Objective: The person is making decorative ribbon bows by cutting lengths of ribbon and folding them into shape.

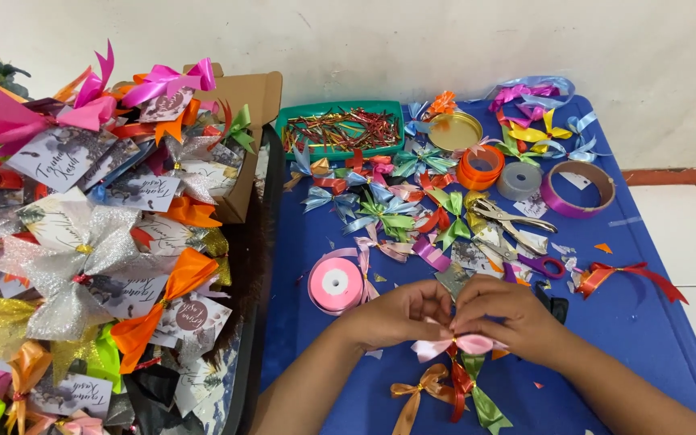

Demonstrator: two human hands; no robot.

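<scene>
Pale pink satin, a small looped ribbon bow [453, 346], sits pinched at its middle between both hands just above the blue plastic table [654, 322], near its front edge. The left hand [400, 312] and the right hand [505, 316] meet over the knot, fingertips closed on it, seemingly to keep the loops from springing apart. Just below lie a finished golden-brown bow [420, 391] and a red and green bow [470, 395], set close by. A roll of pink ribbon [336, 285] lies near the left hand. Metal pliers [503, 218] and purple-handled scissors [540, 265] rest beyond, then a green tray of twist ties [340, 129]. A white wall and pale tiled floor surround the table.
</scene>
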